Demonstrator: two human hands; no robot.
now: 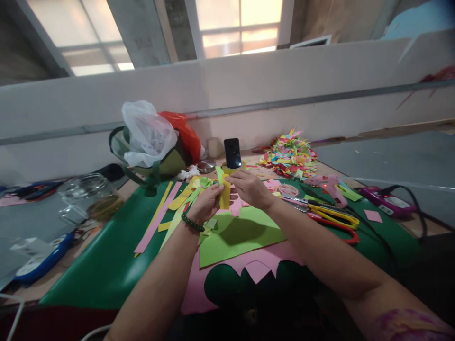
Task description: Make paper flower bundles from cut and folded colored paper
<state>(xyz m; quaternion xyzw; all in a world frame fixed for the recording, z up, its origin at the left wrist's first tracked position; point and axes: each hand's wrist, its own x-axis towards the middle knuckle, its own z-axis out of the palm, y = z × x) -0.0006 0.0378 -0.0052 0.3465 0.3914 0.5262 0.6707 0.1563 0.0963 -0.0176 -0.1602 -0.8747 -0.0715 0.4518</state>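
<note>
Left of frame: one glass jug [88,195], something brownish low inside. Upper left of centre: one green bag [168,166], one white plastic bag [149,137] in its mouth, one red bag [185,135] alongside. Centre: left hand [206,204] pinches one yellow paper strip [225,195]; right hand [251,189] fingers its upper end, grip can't tell. Right: one paper heap [289,155], one pink glue gun [330,188].

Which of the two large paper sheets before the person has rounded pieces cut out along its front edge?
The pink sheet, lying partly under the light-green sheet, whose front edge is straight.
</note>
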